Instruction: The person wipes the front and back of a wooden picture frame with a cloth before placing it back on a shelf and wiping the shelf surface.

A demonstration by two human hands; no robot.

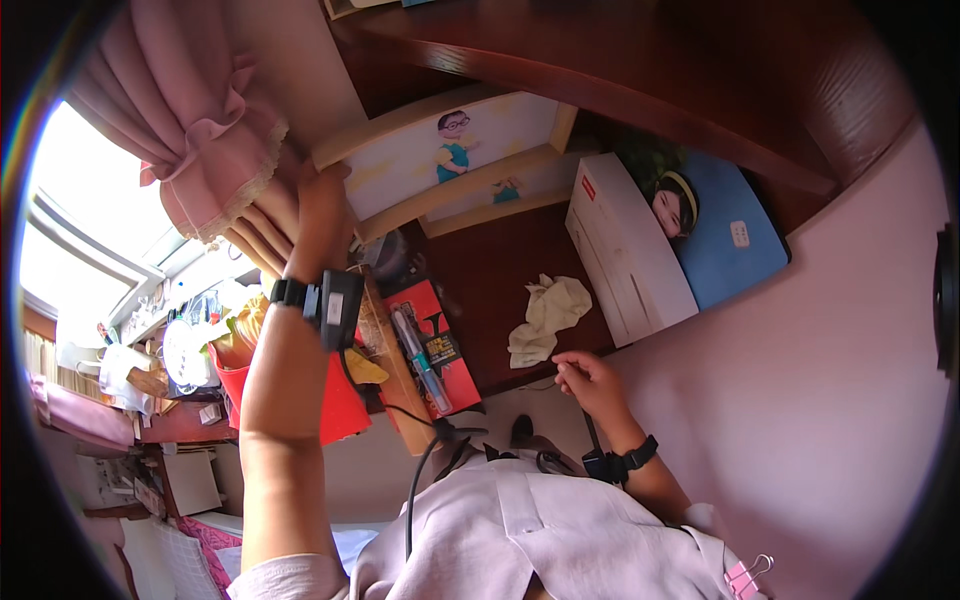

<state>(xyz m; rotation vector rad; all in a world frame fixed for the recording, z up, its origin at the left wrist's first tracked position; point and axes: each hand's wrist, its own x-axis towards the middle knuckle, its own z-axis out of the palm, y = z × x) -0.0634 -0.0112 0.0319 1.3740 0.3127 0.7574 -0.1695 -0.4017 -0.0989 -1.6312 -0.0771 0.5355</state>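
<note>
My left hand (325, 208) reaches up to the left end of a wooden-edged picture frame (400, 190) with a cartoon figure in glasses on it. Its fingers close round the frame's corner, partly hidden by the wrist. A second, similar frame (530, 187) shows behind and below the first. My right hand (597, 388) hangs by the shelf's front edge, fingers loosely curled and slightly apart, with nothing seen in them. Close to its fingertips lies a crumpled pale cloth (550, 315) on the dark wooden surface (480, 275).
A white box (630, 255) and a blue box (735, 245) stand on the right against the wall. Left of the cloth are a red package (450, 350) holding pens and a wooden strip (400, 385). A red bag (345, 400), a pink curtain (215, 130) and a dark overhead shelf (600, 70) surround the spot.
</note>
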